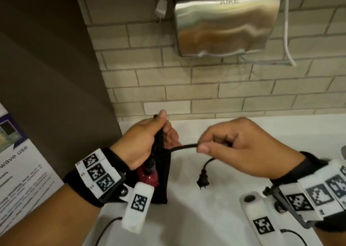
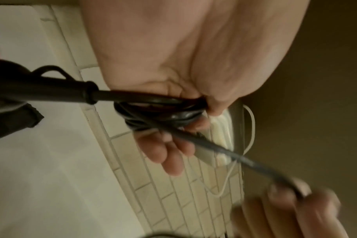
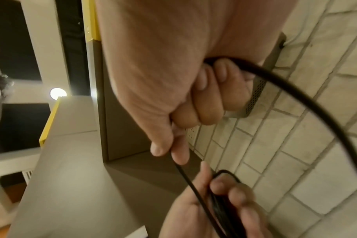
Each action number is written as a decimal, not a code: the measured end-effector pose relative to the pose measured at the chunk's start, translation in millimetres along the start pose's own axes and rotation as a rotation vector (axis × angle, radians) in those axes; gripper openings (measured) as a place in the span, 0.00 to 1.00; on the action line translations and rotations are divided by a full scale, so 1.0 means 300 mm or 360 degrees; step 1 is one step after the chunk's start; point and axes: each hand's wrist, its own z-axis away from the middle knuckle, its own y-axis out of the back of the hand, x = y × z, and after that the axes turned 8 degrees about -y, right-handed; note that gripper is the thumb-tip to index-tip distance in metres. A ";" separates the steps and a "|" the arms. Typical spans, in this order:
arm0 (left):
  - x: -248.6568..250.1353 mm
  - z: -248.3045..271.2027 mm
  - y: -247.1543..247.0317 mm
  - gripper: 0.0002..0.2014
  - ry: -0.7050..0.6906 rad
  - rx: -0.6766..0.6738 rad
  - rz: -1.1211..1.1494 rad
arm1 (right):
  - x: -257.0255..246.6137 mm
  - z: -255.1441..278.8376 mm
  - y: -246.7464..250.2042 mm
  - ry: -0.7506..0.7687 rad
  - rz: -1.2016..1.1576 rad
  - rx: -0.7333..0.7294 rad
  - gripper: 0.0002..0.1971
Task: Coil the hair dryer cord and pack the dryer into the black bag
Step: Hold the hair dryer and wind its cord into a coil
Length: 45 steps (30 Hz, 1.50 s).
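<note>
My left hand (image 1: 161, 131) grips a bundle of black cord coils (image 1: 159, 142) above the white counter. In the left wrist view the coils (image 2: 159, 111) lie under its thumb and fingers. The dark red hair dryer (image 1: 148, 178) hangs below that hand by its cord. A black bag (image 1: 162, 180) lies just behind the dryer. My right hand (image 1: 202, 146) pinches the free stretch of cord (image 1: 185, 146) a short way right of the coils. The rest of the cord runs through its curled fingers (image 3: 220, 72). The black plug (image 1: 203, 180) dangles below it.
A steel hand dryer (image 1: 224, 20) is mounted on the tiled wall, with a white plug (image 1: 161, 9) and white cord (image 1: 288, 39) hanging beside it. A dark partition and a poster (image 1: 18, 170) stand at the left. The white counter (image 1: 215, 208) spreads below both hands.
</note>
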 end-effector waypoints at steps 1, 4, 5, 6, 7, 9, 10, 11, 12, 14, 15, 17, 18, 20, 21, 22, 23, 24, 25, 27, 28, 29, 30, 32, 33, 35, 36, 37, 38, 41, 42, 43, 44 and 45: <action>-0.014 0.012 -0.015 0.23 0.0052 -0.0065 -0.0117 | -0.012 -0.018 0.005 0.0016 -0.0029 0.0072 0.07; -0.019 0.036 -0.046 0.29 0.0171 -0.0322 -0.0335 | -0.022 -0.078 0.004 0.0060 -0.0110 0.0284 0.06; -0.014 0.039 -0.052 0.32 0.0200 -0.0402 -0.0344 | -0.017 -0.094 0.001 0.0063 -0.0110 0.0343 0.06; -0.008 0.039 -0.055 0.34 0.0223 -0.0467 -0.0316 | -0.006 -0.109 -0.002 0.0052 -0.0118 0.0390 0.06; -0.002 0.039 -0.055 0.34 0.0245 -0.0515 -0.0241 | 0.006 -0.121 -0.006 0.0021 -0.0136 0.0422 0.06; 0.009 0.037 -0.051 0.33 0.0295 -0.0573 -0.0006 | 0.041 -0.137 -0.019 -0.0081 -0.0192 0.0430 0.07; 0.011 0.038 -0.047 0.32 0.0324 -0.0602 0.0118 | 0.058 -0.142 -0.031 -0.0136 -0.0226 0.0403 0.08; 0.013 0.040 -0.045 0.31 0.0352 -0.0641 0.0248 | 0.074 -0.144 -0.046 -0.0181 -0.0265 0.0361 0.08; 0.013 0.044 -0.043 0.31 0.0371 -0.0682 0.0392 | 0.088 -0.144 -0.064 -0.0210 -0.0305 0.0315 0.08; 0.017 0.051 -0.041 0.30 0.0364 -0.0749 0.0698 | 0.112 -0.135 -0.107 -0.0241 -0.0415 0.0238 0.11; 0.021 0.052 -0.039 0.30 0.0335 -0.0767 0.0826 | 0.127 -0.126 -0.132 -0.0253 -0.0473 0.0215 0.11; 0.031 0.054 -0.031 0.30 0.0248 -0.0775 0.0985 | 0.162 -0.100 -0.181 -0.0283 -0.0549 0.0180 0.13; 0.036 0.054 -0.026 0.30 0.0199 -0.0767 0.1018 | 0.174 -0.083 -0.200 -0.0313 -0.0570 0.0159 0.13; 0.044 0.051 -0.015 0.30 0.0103 -0.0707 0.1041 | 0.193 -0.044 -0.232 -0.0398 -0.0562 0.0095 0.13; 0.048 0.048 -0.009 0.31 0.0055 -0.0654 0.1056 | 0.197 -0.023 -0.246 -0.0439 -0.0510 0.0046 0.14; 0.050 0.045 -0.001 0.31 0.0005 -0.0591 0.1073 | 0.196 0.000 -0.257 -0.0460 -0.0418 0.0000 0.14; 0.050 0.042 0.006 0.31 -0.0042 -0.0522 0.1072 | 0.194 0.020 -0.266 -0.0450 -0.0287 -0.0033 0.14; 0.049 0.038 0.014 0.31 -0.0082 -0.0443 0.1028 | 0.187 0.036 -0.266 -0.0405 -0.0112 -0.0056 0.14; 0.043 0.037 0.017 0.30 -0.0109 -0.0356 0.0945 | 0.171 0.049 -0.257 -0.0335 0.0097 -0.0079 0.14; 0.024 0.040 0.003 0.26 -0.0162 -0.0220 0.0721 | 0.116 0.063 -0.224 -0.0164 0.0541 -0.0146 0.15; 0.011 0.040 -0.011 0.23 -0.0197 -0.0185 0.0605 | 0.071 0.064 -0.203 -0.0067 0.0736 -0.0188 0.15; -0.003 0.041 -0.028 0.20 -0.0231 -0.0155 0.0489 | 0.029 0.062 -0.187 0.0031 0.0904 -0.0222 0.15; -0.014 0.040 -0.042 0.17 -0.0258 -0.0116 0.0366 | -0.015 0.059 -0.170 0.0124 0.1049 -0.0229 0.14; -0.027 0.039 -0.056 0.16 -0.0256 -0.0080 0.0081 | -0.089 0.046 -0.128 0.0266 0.1258 -0.0158 0.12; -0.028 0.042 -0.059 0.17 -0.0214 -0.0111 -0.0069 | -0.116 0.037 -0.102 0.0312 0.1289 -0.0099 0.10; -0.019 0.055 -0.068 0.24 -0.0066 -0.0280 -0.0220 | -0.145 0.014 -0.046 0.0391 0.1263 -0.0033 0.07; -0.007 0.064 -0.078 0.28 0.0015 -0.0377 -0.0222 | -0.156 0.004 -0.023 0.0418 0.1229 -0.0049 0.07; 0.009 0.071 -0.091 0.32 0.0083 -0.0455 -0.0220 | -0.161 -0.005 -0.009 0.0429 0.1179 -0.0076 0.08; 0.025 0.075 -0.104 0.34 0.0140 -0.0507 -0.0235 | -0.161 -0.011 -0.004 0.0428 0.1117 -0.0085 0.09; 0.057 0.077 -0.133 0.34 0.0248 -0.0585 -0.0276 | -0.147 -0.023 -0.021 0.0381 0.0964 -0.0014 0.09; 0.057 0.076 -0.137 0.36 0.0295 -0.0614 -0.0246 | -0.143 -0.025 -0.028 0.0347 0.0857 0.0006 0.11; 0.054 0.077 -0.141 0.39 0.0358 -0.0637 -0.0183 | -0.139 -0.026 -0.034 0.0312 0.0723 0.0006 0.13; 0.050 0.080 -0.145 0.42 0.0417 -0.0650 -0.0117 | -0.136 -0.026 -0.038 0.0283 0.0602 -0.0003 0.15; 0.045 0.080 -0.150 0.43 0.0456 -0.0653 -0.0080 | -0.132 -0.025 -0.041 0.0263 0.0513 -0.0012 0.15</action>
